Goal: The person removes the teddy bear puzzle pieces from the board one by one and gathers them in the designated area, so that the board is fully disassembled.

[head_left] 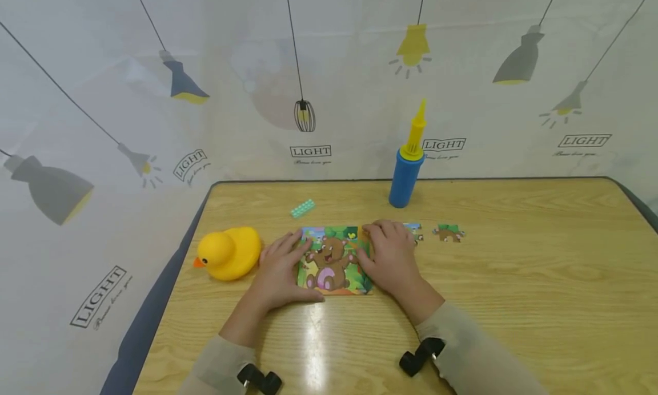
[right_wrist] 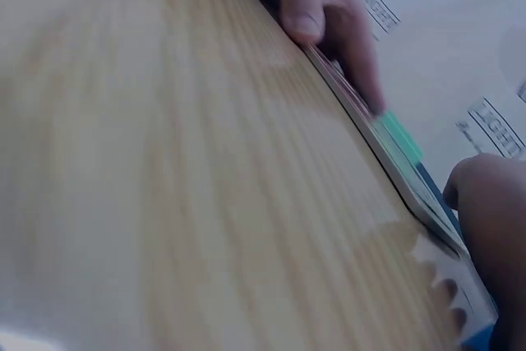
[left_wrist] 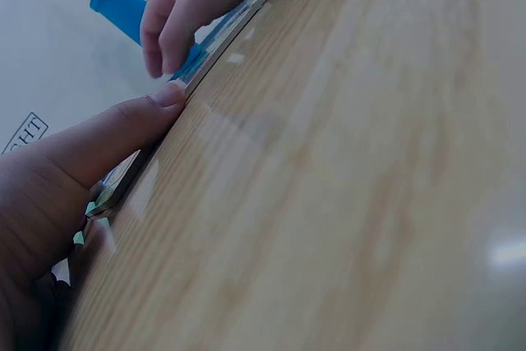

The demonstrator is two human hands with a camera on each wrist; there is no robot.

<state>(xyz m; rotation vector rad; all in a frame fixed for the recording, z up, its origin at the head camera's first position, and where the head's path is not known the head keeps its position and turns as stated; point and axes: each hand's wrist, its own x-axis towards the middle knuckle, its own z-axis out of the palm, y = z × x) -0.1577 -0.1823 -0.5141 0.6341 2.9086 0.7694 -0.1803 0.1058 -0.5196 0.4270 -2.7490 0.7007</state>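
A bear jigsaw board (head_left: 333,262) lies flat on the wooden table (head_left: 514,281). My left hand (head_left: 285,265) rests on its left edge, fingers laid straight over the picture and thumb along the bottom edge. My right hand (head_left: 389,254) covers the right edge, fingers pressing down near the top right corner. Two loose jigsaw pieces (head_left: 449,233) lie just right of that hand. In the left wrist view my left thumb (left_wrist: 123,133) touches the jigsaw board's rim (left_wrist: 220,39). In the right wrist view the jigsaw board's edge (right_wrist: 394,154) runs between both hands.
A yellow rubber duck (head_left: 228,252) sits left of my left hand. A small green block (head_left: 303,208) lies behind the board. A blue and yellow hand pump (head_left: 408,168) stands upright at the table's back edge. A lamp-printed curtain hangs behind.
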